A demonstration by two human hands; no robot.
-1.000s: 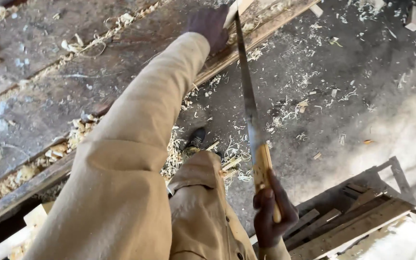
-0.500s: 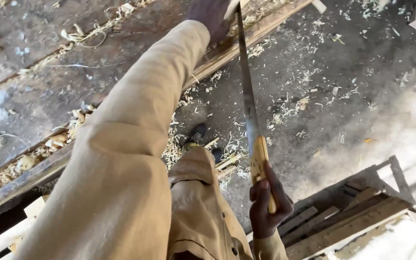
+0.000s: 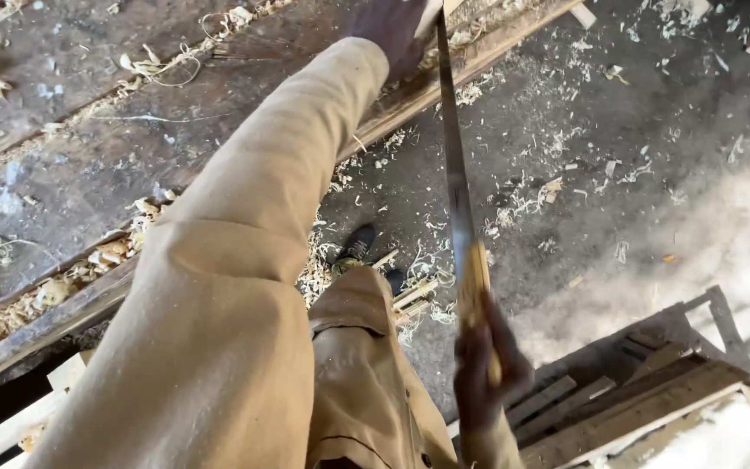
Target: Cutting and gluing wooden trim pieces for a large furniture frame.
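Looking down from my head, my right hand point(image 3: 488, 373) is clamped around the pale wooden handle of a handsaw point(image 3: 457, 187), whose long narrow blade runs up and away from me toward the top of the view. My left hand point(image 3: 392, 35), at the end of my tan sleeve point(image 3: 245, 226), presses down on a small pale piece of wood point(image 3: 431, 13) at the top edge, right beside the blade's far end; how its fingers are set I cannot tell. That piece lies on the dark plank tabletop point(image 3: 88, 148), littered with curled shavings point(image 3: 158, 61). Below the tabletop's edge, the grey floor point(image 3: 635, 130) is strewn with more shavings, my dark shoe point(image 3: 356, 243) stands among them, and a slatted wooden frame point(image 3: 635, 382) sits at lower right.
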